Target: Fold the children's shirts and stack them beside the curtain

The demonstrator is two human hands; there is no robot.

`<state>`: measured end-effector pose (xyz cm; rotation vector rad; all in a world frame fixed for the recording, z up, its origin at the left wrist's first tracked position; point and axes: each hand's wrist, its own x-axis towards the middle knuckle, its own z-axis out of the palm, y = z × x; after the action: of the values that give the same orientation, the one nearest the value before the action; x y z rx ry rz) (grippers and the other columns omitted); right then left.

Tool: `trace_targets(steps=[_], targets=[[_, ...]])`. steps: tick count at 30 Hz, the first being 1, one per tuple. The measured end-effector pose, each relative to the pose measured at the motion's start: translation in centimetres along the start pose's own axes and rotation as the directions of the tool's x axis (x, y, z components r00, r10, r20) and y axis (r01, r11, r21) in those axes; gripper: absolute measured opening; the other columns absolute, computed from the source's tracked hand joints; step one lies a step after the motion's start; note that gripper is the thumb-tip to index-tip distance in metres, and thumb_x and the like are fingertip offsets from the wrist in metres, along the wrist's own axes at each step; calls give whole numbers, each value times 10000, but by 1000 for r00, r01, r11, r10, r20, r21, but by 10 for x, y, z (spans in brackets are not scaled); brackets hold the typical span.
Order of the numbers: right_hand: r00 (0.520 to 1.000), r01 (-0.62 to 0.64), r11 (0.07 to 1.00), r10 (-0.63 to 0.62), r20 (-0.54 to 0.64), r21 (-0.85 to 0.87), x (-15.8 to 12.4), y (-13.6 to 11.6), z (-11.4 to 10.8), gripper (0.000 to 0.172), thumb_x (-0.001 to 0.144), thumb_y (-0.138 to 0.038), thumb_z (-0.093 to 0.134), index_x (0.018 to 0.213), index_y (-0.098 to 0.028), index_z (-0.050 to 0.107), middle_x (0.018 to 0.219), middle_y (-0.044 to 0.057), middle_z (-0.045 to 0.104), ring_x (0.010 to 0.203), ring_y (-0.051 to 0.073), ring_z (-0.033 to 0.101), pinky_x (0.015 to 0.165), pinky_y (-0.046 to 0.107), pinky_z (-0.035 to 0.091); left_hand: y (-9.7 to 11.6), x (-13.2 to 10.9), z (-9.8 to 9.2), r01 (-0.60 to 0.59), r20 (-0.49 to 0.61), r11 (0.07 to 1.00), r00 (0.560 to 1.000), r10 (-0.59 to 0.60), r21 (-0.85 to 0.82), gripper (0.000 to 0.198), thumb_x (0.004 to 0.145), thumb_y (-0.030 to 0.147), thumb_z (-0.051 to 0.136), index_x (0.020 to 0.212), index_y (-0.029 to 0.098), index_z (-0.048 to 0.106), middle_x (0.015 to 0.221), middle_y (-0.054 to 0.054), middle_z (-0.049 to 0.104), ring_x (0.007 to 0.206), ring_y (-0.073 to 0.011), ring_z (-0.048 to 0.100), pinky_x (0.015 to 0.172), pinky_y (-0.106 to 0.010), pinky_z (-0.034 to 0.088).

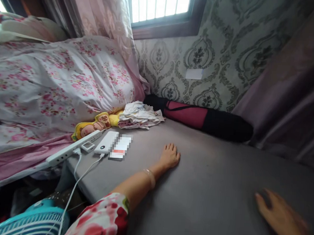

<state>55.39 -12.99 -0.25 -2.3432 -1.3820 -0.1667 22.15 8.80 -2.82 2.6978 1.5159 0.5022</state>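
Note:
My left hand (170,156) lies palm down on the grey bed sheet (206,176), its fingers spread and a clear bangle (150,178) round the forearm. Nothing shows in it. At the right edge my right hand (280,217) is low over the same sheet, blurred by motion, with its thumb apart from its fingers. A dark gap shows between thumb and fingers; I make out no object there. To the left of my left hand lie a phone with a pixelated screen (121,147) and a white power bank (107,143) with a cable plugged in.
A white power strip (73,148) with a plug lies along the bed's left edge. Folded cloth (141,115), a yellow plush item (93,126) and a long black and maroon bag (186,114) lie at the back. A turquoise fan (35,220) stands lower left.

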Motion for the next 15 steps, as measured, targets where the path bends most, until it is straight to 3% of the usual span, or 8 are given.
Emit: trace_targets(steps=[3, 5, 8, 10, 12, 15], targets=[[990, 104, 994, -106, 97, 29, 19, -59, 55, 661, 795, -467, 312, 1245, -61, 577, 1278, 254, 559, 1207, 347, 528, 986, 476, 412, -2, 1, 2, 3, 15, 1000, 1000, -3, -1, 545, 969, 417, 249, 1326, 65, 465, 1423, -183, 447, 1342, -293, 365, 1106, -442, 251], [972, 191, 979, -199, 127, 74, 18, -106, 75, 593, 850, -384, 281, 1255, -50, 555, 1308, 222, 547, 1235, 298, 510, 1009, 431, 401, -3, 1, 2, 4, 20, 1000, 1000, -4, 4, 545, 972, 413, 242, 1335, 66, 453, 1429, -184, 439, 1350, -293, 353, 1108, -446, 244], [933, 274, 958, -286, 218, 82, 4, -173, 85, 540, 898, -323, 289, 1297, -40, 519, 1364, 197, 511, 1266, 272, 476, 1033, 409, 374, -2, 1, 3, -2, 13, 1000, 1000, 2, 16, 540, 973, 411, 243, 1328, 64, 457, 1420, -188, 446, 1343, -297, 360, 1098, -445, 253], [918, 273, 961, -277, 282, 56, -8, -207, 86, 528, 917, -314, 306, 1346, -58, 478, 1409, 184, 473, 1295, 284, 442, 1055, 461, 338, -2, 1, 2, -10, 13, 1000, 1000, 10, 18, 525, 972, 406, 257, 1311, 67, 473, 1406, -191, 461, 1332, -300, 372, 1086, -446, 270], [914, 263, 965, -256, 314, 20, -18, -228, 86, 518, 929, -318, 330, 1370, -79, 458, 1453, 175, 425, 1340, 298, 380, 1081, 524, 275, -4, 1, -1, -31, 16, 1000, 999, 31, 3, 507, 969, 406, 282, 1289, 74, 493, 1387, -192, 480, 1316, -299, 390, 1074, -450, 290], [931, 252, 967, -232, 282, -35, -29, -239, 89, 511, 951, -322, 324, 1396, -98, 441, 1478, 162, 396, 1370, 298, 330, 1105, 547, 200, -19, 7, -10, -108, 62, 988, 991, 115, -110, 456, 946, 415, 378, 1246, 115, 546, 1353, -160, 522, 1270, -272, 445, 1063, -416, 328]])
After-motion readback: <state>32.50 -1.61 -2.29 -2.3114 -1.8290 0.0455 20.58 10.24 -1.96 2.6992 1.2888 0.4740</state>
